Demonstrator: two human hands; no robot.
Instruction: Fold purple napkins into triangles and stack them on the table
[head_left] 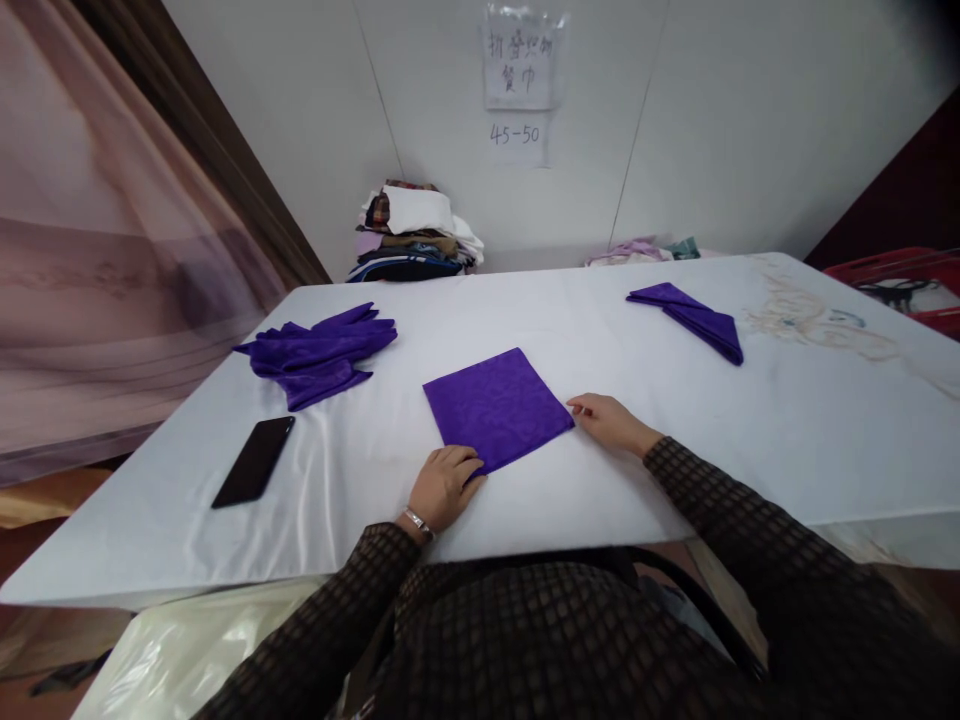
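A purple cloth napkin [499,405], folded into a flat square, lies on the white tablecloth in front of me. At its near corner, my left hand [444,487] has its fingers on top of the fabric and the thumb close against the edge, closed on that corner. Just beside the right corner is my right hand [609,421], its fingers slightly bent and apart, with no cloth visible in them. The right thumb is mostly hidden.
A crumpled bunch of purple cloth [322,350] lies at the left, with a black phone [253,462] nearer me. A folded purple napkin [694,318] rests at the back right. Stacked clothes [416,235] stand behind the table's far edge. A red basket [900,268] is at far right.
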